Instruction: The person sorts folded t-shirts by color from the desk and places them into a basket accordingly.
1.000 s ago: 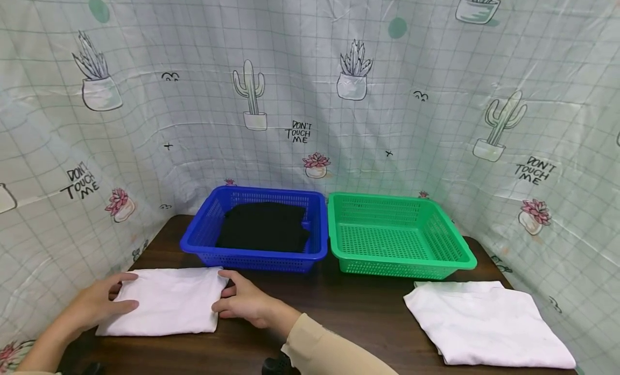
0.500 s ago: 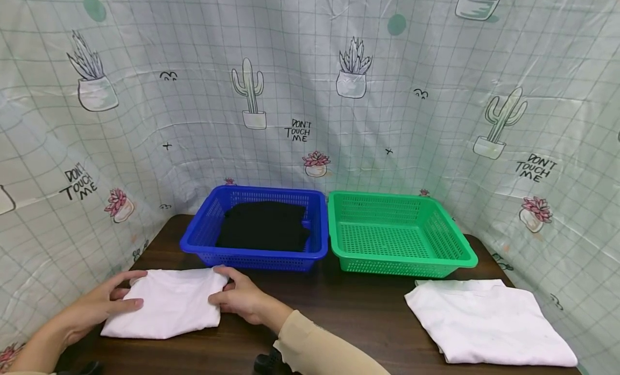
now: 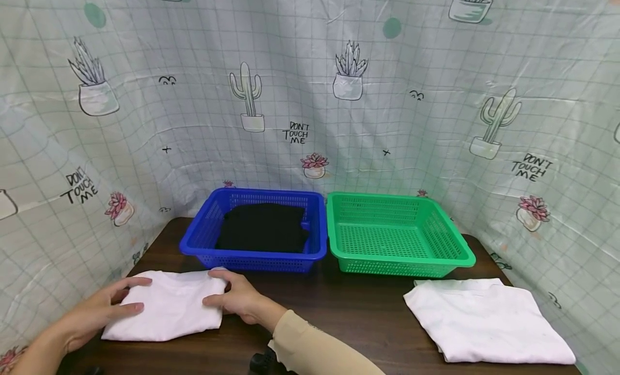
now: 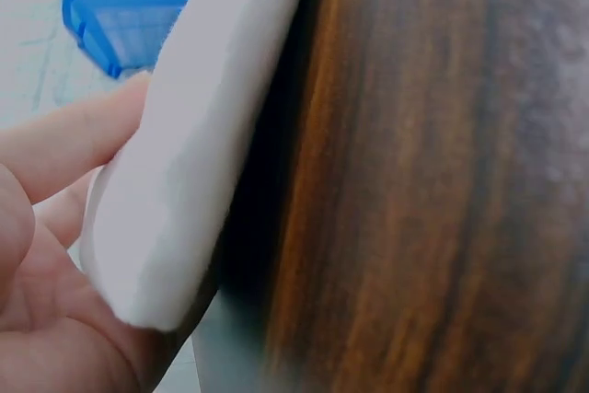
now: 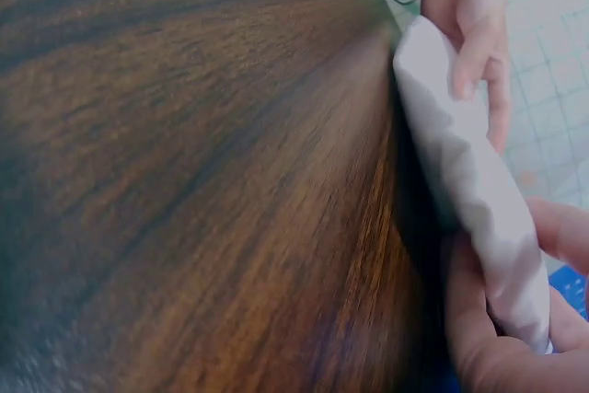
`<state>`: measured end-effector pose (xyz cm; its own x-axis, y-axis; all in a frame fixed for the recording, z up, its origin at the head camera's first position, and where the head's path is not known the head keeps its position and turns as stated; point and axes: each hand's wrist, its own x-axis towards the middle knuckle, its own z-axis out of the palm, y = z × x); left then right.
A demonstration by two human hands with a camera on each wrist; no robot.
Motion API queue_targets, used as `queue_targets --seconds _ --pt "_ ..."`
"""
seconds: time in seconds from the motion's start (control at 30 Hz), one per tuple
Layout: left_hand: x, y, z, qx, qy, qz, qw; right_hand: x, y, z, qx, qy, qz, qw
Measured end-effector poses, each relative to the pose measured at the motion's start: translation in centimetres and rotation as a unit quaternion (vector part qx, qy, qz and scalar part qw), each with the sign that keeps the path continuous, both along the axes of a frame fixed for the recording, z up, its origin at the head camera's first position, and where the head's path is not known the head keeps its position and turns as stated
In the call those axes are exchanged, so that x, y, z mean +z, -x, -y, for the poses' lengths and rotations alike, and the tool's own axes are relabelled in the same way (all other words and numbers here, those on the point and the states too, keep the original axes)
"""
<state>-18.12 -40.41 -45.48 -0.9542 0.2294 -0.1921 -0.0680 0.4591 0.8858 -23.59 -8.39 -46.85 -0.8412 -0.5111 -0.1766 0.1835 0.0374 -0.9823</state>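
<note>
A folded white shirt [image 3: 167,308] is at the front left of the table, held between both hands. My left hand [image 3: 97,312] grips its left end, thumb over the near side and fingers at the far side. At the opposite end, my right hand [image 3: 242,299] holds it in the same way. In the right wrist view the shirt [image 5: 474,181] is a thick folded band with a dark gap between it and the tabletop. The left wrist view shows the left hand [image 4: 55,301] around the end of the shirt [image 4: 175,172].
Behind the shirt stands a blue basket [image 3: 252,261] with a folded black garment [image 3: 263,227] in it. A green basket [image 3: 399,266] adjoins it on the right. Another folded white garment [image 3: 489,324] lies at the table's right. A patterned curtain [image 3: 300,84] hangs around the dark wooden table [image 3: 349,321].
Both hands have drawn slightly closer together, the right one moving left. The shirt between them is narrower and a little bunched, its near edge now slanted.
</note>
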Motion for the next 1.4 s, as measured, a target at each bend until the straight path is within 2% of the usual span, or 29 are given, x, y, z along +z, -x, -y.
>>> queue_targets --seconds 0.13,0.23,0.5,0.6,0.8,0.9,1.0,1.17,1.4 --pt "-0.4 -0.2 -0.4 0.01 -0.017 0.003 0.9998 -0.2 0.0 -0.3 0.003 -0.015 -0.011 0.9998" --pt "-0.3 -0.4 -1.1 0.019 -0.037 0.011 0.9991 -0.4 0.1 -1.0 0.012 -0.031 -0.026 0.9991" --pt "1.7 -1.1 -4.4 0.024 -0.037 -0.007 0.999 0.4 -0.1 -5.3 0.053 -0.041 -0.069 0.9954" --pt "2.6 -1.3 -5.9 0.019 -0.057 -0.005 0.9982 1.0 -0.4 -7.4 0.067 -0.038 -0.077 0.994" --pt "4.6 -1.8 -9.0 0.014 -0.114 0.016 0.9933 3.0 -1.1 -11.5 0.09 -0.022 -0.09 0.9916" --pt "5.3 -2.0 -10.7 0.01 -0.133 0.007 0.9911 4.5 -1.3 -13.6 0.092 -0.016 -0.094 0.9912" --pt "6.0 -1.9 -12.6 0.01 -0.139 -0.019 0.99 6.1 -1.1 -15.6 0.093 -0.013 -0.097 0.9909" --pt "7.5 -0.8 -16.4 0.015 -0.155 -0.042 0.987 8.2 -0.1 -19.7 0.086 -0.001 -0.092 0.9921" --pt "9.1 2.4 -23.4 0.003 -0.175 -0.057 0.983 9.8 1.7 -26.9 0.065 -0.01 -0.109 0.9919"
